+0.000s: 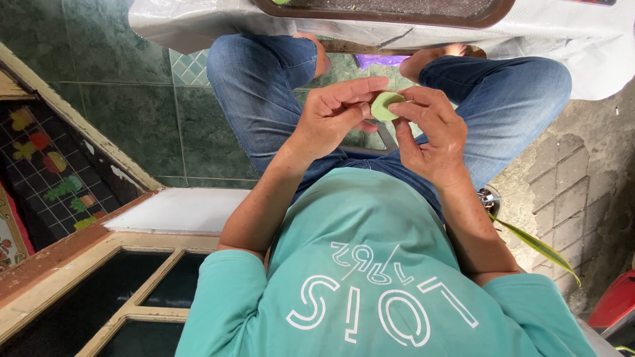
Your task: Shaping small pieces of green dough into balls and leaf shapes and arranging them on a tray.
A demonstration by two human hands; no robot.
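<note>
Left hand (337, 116): fingers curled, thumb and fingertips pinching the left edge of a small disc of pale green dough (384, 106); right hand (430, 135): fingers bent, thumb and forefinger pinching the opposite edge of the same disc; green dough disc: flattened, roughly round, held between both hands in the air above the lap, touching no other surface; forearms: bare, bent inward from short sleeves; teal T-shirt (370, 264): white printing across the chest, fills the lower middle of the view; blue jeans (264, 86): knees spread apart, one to each side of the hands; bare feet (433, 59): partly visible beyond the knees, under the edge of the table; table (582, 46): covered in clear plastic sheeting, runs along the top of the view; brown tray (390, 16): dark rimmed, rests on the table, contents too cropped to tell; green tiled floor (132, 106): dark, glossy, left of the legs; wooden frame with dark glass panes (99, 297): lower left; patterned tile panel (46, 172): far left, coloured motifs; long striped leaf (536, 244): right of the right forearm; rough grey paving (569, 178): right side; red object (615, 301): lower right corner, kind not clear.
</note>
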